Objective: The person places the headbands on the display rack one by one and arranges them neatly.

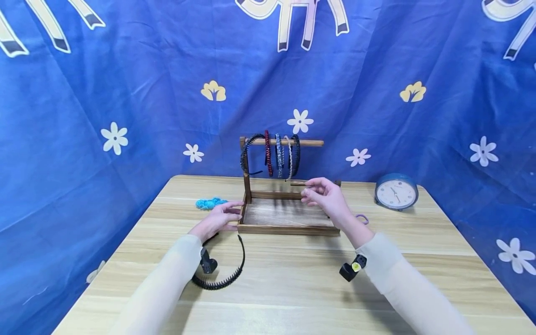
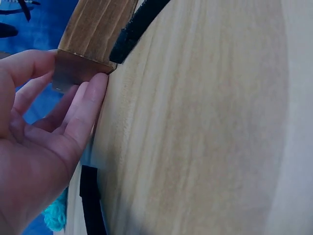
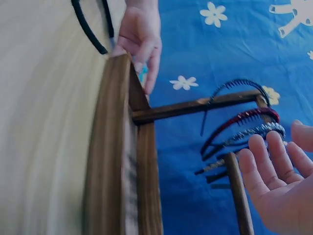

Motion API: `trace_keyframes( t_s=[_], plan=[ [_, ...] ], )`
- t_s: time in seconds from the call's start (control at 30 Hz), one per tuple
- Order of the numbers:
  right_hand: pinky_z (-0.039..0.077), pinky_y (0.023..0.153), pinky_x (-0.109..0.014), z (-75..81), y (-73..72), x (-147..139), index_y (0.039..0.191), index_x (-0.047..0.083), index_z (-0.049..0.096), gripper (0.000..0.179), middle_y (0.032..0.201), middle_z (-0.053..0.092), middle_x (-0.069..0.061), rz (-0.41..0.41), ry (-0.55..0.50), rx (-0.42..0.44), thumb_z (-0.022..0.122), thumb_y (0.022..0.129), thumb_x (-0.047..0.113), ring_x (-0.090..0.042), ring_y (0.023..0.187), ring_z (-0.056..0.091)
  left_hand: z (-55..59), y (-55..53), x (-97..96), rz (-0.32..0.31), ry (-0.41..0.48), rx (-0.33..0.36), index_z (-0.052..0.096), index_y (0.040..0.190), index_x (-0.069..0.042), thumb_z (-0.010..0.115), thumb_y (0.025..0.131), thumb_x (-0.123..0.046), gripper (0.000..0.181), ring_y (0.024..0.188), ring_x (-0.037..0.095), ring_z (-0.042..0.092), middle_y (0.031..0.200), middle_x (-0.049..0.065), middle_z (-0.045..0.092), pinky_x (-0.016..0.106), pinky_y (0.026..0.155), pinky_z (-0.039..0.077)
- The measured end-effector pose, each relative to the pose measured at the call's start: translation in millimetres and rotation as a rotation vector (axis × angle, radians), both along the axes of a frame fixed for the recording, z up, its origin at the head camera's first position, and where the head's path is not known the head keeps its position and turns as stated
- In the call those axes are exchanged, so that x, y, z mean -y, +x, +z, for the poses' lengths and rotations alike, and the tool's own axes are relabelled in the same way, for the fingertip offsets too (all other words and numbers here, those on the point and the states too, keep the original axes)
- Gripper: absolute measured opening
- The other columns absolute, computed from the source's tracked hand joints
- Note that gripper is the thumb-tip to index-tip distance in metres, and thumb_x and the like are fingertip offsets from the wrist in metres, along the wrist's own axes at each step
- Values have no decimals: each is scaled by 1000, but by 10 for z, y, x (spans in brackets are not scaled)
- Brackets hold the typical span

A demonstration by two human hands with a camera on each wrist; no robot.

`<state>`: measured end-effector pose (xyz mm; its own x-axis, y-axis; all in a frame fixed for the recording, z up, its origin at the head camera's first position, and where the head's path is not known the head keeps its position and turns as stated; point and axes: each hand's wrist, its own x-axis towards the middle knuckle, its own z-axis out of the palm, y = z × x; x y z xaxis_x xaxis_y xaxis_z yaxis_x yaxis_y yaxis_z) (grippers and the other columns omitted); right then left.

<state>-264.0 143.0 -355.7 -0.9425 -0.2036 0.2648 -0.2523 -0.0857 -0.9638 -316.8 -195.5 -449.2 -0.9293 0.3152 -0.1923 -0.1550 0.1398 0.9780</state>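
Observation:
A brown wooden rack (image 1: 289, 229) has a shallow tray base, an upper bar (image 1: 311, 143) and a lower rod (image 1: 297, 183). My left hand (image 1: 219, 216) touches the tray's left end near its front corner; in the left wrist view its fingertips (image 2: 98, 85) lie against the wood. Beside the lower rod, my right hand (image 1: 326, 197) is raised above the tray, fingers slightly bent and holding nothing. From the upper bar hang several headbands, among them a red one (image 1: 269, 153), a blue-and-silver one (image 1: 279, 156) and a toothed black one (image 1: 244, 158).
On the table, a black toothed headband (image 1: 217, 284) lies in front of the left hand, partly under the wrist. A bright blue bundle (image 1: 209, 203) sits left of the rack. To the right are a purple loop (image 1: 365, 217) and a round blue clock (image 1: 396, 192). Blue cloth (image 1: 159, 93) hangs behind.

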Motion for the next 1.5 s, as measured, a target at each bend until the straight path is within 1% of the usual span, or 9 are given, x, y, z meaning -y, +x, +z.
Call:
trace_keyframes(
  t_s=[0.2,0.37,0.63,0.73,0.87,0.97,1.13,1.3,1.5],
  plan=[
    [54,75,-46,-135,101,154,114,-10,51,33,95,63,-24,60,59,11,63,87,4,-42,87,62,16,31,63,-24,73,2,34,142,-3,54,91,2,55,109,35,53,136,27,37,46,85,51],
    [53,75,-50,-223,175,298,113,-11,51,32,95,61,-27,101,82,21,63,87,4,-34,82,64,28,43,170,-48,128,-10,29,143,1,55,92,-1,57,117,39,46,139,27,34,47,88,49],
    [51,79,-53,-391,322,586,114,-8,53,31,95,62,-22,199,176,30,62,87,3,-37,85,61,93,120,409,-55,170,-64,24,143,4,58,90,-3,63,119,47,42,141,32,29,52,92,43],
    [52,80,-50,-470,383,718,113,-4,56,29,95,63,-17,238,230,29,63,86,5,-28,83,62,98,160,510,-71,193,-70,22,144,4,56,92,-5,63,120,49,39,142,33,26,55,95,40],
    [53,78,-35,-573,434,903,111,3,60,27,93,64,-5,261,351,-31,66,85,9,-15,81,59,86,218,608,-79,199,-85,20,144,5,53,94,-7,61,120,50,37,141,34,25,54,96,39],
    [51,76,-26,-608,480,1033,110,7,62,27,92,65,0,282,437,-84,67,85,13,-10,81,58,72,269,666,-69,195,-102,23,142,6,54,94,-8,59,119,49,40,141,33,27,53,95,41],
    [50,75,-21,-640,548,1234,112,7,61,29,93,66,-3,379,526,-147,68,84,9,-7,82,58,64,353,768,-44,188,-117,29,141,2,56,92,-11,57,118,46,43,139,28,35,50,94,43],
    [48,81,-18,-663,585,1403,116,5,59,33,103,65,-8,465,657,-237,67,84,10,-10,94,59,63,404,872,-21,200,-111,28,142,2,55,93,-11,57,119,40,45,138,23,40,48,95,42],
    [43,87,-15,-729,610,1542,116,10,62,34,109,64,1,524,868,-404,69,84,21,-5,98,57,72,447,962,-3,201,-98,22,143,5,51,95,-8,58,118,36,47,137,18,43,48,96,42]
  ],
)
